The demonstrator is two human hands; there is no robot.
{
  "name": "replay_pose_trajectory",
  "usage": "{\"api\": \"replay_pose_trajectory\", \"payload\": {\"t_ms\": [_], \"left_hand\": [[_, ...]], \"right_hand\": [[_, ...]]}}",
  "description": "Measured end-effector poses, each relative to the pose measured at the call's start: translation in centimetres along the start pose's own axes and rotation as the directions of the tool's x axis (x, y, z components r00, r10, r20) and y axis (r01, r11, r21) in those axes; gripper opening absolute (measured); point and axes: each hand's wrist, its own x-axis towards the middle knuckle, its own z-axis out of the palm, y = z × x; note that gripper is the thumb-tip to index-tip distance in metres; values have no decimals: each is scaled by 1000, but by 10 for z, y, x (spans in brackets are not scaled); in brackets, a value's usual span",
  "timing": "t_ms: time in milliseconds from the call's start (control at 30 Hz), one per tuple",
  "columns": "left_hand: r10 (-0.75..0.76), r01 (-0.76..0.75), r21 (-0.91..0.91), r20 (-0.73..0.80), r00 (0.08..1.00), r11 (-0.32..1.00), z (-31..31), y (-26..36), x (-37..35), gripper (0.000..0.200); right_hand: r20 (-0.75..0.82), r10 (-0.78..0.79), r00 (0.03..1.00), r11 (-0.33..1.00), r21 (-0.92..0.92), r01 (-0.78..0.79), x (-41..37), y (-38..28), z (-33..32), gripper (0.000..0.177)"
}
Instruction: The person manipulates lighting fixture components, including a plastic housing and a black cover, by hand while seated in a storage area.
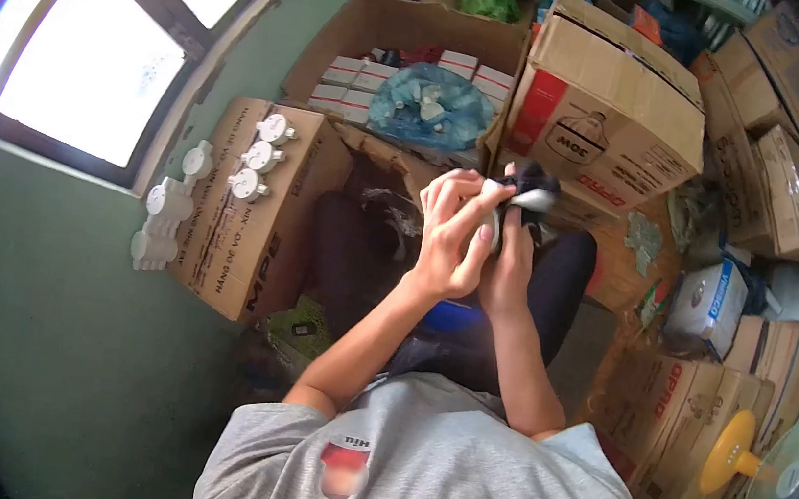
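Note:
My left hand (449,231) and my right hand (511,260) are raised together above my lap. Between and just beyond the fingers is a dark, soft-looking black item (532,178) with a pale, shiny rounded part (533,201). Its kind does not show, and the fingers cover much of it. The left fingers are bent against its near side, while the right hand grips it from below. On a cardboard box (254,268) to the left stand several white round lamp-base-like pieces (250,184).
An open carton (347,22) ahead holds small white boxes (344,70) and a blue plastic bag (433,105). A large closed carton (603,105) stands beside it. More cartons (666,418) and a yellow-hubbed fan (733,452) line the right. A window (97,48) is at upper left.

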Motion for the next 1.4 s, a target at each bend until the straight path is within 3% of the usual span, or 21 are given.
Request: {"api": "replay_pose_trajectory", "payload": {"t_ms": [67, 133, 233, 333, 367, 467, 500, 533, 600, 700, 767, 867, 933, 967, 1033, 1067, 1133, 1233, 1300, 1333, 1400], "left_hand": [[-131, 113, -122, -150, 980, 986, -5, -14, 9, 52], [-261, 241, -129, -168, 951, 962, -11, -12, 8, 52], [-240, 240, -144, 23, 971, 960, -5, -2, -13, 55], [-216, 228, -123, 103, 971, 966, -2, -1, -18, 58], [-220, 231, -132, 91, 971, 964, 2, -5, -20, 55], [-312, 317, -281, 65, 948, 906, 4, -33, -21, 52], [-423, 404, -446, 62, 904, 798, 7, -38, -22, 57], [-529, 425, -636, 32, 848, 644, 12, -48, -21, 62], [-727, 361, -891, 53, 685, 275, 14, -77, -21, 59], [-768, 195, -979, 85, 635, 52, -1, -106, -27, 58], [-837, 172, -985, 93, 539, 1, -14, -76, -12, 57], [-780, 167, -983, 164, 605, -77, -15, -63, -12, 57], [-709, 223, -973, 202, 676, -65, -7, -61, -13, 57], [-706, 269, -961, 235, 668, -65, -3, -58, -15, 56], [-638, 464, -870, 264, 724, 167, 7, -51, -15, 55], [-603, 540, -794, 293, 742, 278, 12, -49, -18, 55], [-493, 560, -627, 302, 816, 542, 15, -53, -21, 58], [-555, 583, -671, 295, 777, 459, 20, -55, -41, 60], [-526, 768, -558, 572, 630, 313, 9, -54, -56, 70], [-477, 646, -654, 455, 752, 393, 18, -46, -62, 80], [-551, 706, -268, 470, 690, 655, 5, -51, -68, 75]], "right_hand": [[255, 59, 965, 936, 322, -142, -15, -3, 6, 47], [181, -31, 983, 956, 291, -24, -22, -10, 20, 46], [242, 276, 930, 849, 393, -354, -4, 12, -2, 54], [191, 405, 894, 605, 678, -418, 8, -2, 12, 53], [172, 289, 942, 639, 698, -324, 8, 10, 19, 52], [220, 127, 967, 934, 302, -191, -6, -1, 18, 44], [185, 92, 978, 948, 284, -143, -11, 0, 22, 35], [336, 111, 935, 982, 105, -154, -11, 0, 14, 38], [379, -120, 918, 993, 30, 118, -17, -4, 23, 51], [465, -262, 846, 962, 56, 267, -3, -6, 12, 69], [360, -246, 900, 963, -17, 270, 8, 4, 3, 74], [296, -118, 948, 993, 22, 117, 22, 14, -8, 67], [423, 136, 896, 904, 318, -287, 24, 14, -14, 57], [416, 143, 898, 902, 319, -291, 25, 22, -11, 57], [432, 191, 881, 610, 651, -452, 21, 40, 1, 39], [269, 231, 935, 763, 547, -346, 19, 14, 7, 36], [211, 254, 944, 828, 456, -326, 20, 37, 8, 39], [123, 405, 906, 622, 690, -371, 26, 32, 3, 36], [171, 416, 893, 556, 729, -399, 32, 41, -11, 44], [176, 408, 896, 528, 755, -388, 34, 38, -15, 45], [177, 411, 894, 521, 760, -390, 33, 40, -24, 48]]}}
